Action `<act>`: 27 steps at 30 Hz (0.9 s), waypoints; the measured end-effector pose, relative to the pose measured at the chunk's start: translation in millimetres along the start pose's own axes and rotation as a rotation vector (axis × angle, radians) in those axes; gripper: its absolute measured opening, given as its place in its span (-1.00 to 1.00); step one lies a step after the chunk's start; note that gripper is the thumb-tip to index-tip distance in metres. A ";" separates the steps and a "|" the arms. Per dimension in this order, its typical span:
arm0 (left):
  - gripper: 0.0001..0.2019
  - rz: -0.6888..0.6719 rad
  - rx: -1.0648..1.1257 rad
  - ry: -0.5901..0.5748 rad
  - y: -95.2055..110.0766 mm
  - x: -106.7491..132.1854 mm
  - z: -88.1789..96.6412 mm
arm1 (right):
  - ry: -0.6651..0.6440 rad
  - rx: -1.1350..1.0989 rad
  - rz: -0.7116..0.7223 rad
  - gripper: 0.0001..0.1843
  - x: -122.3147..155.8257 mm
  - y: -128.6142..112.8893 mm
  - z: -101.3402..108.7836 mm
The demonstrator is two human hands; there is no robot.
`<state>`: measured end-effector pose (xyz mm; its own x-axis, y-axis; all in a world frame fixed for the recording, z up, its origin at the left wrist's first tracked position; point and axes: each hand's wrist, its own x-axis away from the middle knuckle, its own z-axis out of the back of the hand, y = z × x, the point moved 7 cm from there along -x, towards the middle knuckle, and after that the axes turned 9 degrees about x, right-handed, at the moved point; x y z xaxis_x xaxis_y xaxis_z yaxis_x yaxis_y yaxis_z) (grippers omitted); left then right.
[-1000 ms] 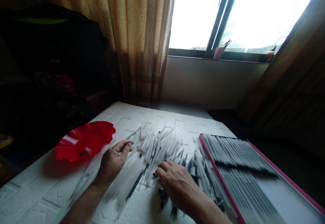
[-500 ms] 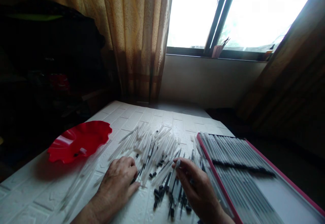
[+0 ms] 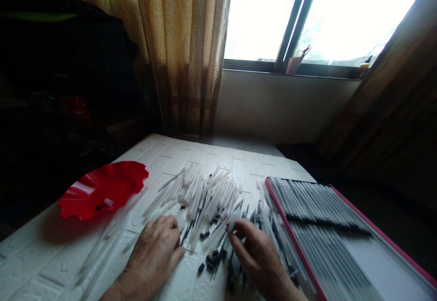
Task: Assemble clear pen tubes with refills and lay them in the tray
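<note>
My right hand (image 3: 256, 251) pinches a translucent white pen tube (image 3: 231, 224) between thumb and forefinger, over the pile; its lower end is hard to make out. On the table to the left, my left hand (image 3: 153, 248) rests with curled fingers, its thumb near the forefinger; whatever they hold is hidden. Between and beyond both hands spreads a heap of clear pen tubes (image 3: 194, 185). Thin dark pen refills (image 3: 187, 232) lie among them. Small black pen plugs (image 3: 210, 260) are scattered nearest me, and more dark pieces sit beneath my right hand.
A pink-edged tray (image 3: 298, 242) at right holds rows of clear pens (image 3: 307, 196) with a black band of ends across them. The red wavy-rimmed bowl (image 3: 102, 187) stands at left, beside long clear plastic strips (image 3: 109, 237). A white brick-patterned cloth (image 3: 164, 153) covers the table.
My right hand has shifted slightly left and down with the translucent tube, which now stands more upright. My left hand has moved slightly down. A black plug now lies apart, left of its cluster.
</note>
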<state>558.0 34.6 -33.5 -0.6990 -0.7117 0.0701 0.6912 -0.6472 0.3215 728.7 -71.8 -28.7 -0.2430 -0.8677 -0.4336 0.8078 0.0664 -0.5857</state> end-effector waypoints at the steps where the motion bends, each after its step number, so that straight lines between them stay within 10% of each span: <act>1: -0.90 0.000 0.005 0.003 -0.2 -0.2 0.2 | -0.004 -0.001 -0.009 -0.81 0.0 1.5 -1.0; 16: -0.91 -0.062 0.173 -0.006 -3.7 0.5 -2.4 | 0.021 -0.077 -0.108 -0.78 2.1 10.3 -3.0; 27: -0.81 -0.193 0.470 -0.034 7.8 0.2 2.4 | 0.224 -0.762 -0.512 -0.52 5.9 33.6 5.7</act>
<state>562.8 30.1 -28.7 -0.8170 -0.5766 -0.0046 0.3966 -0.5678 0.7213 757.5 -77.5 -47.0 -0.6325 -0.7709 -0.0751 0.0247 0.0769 -0.9967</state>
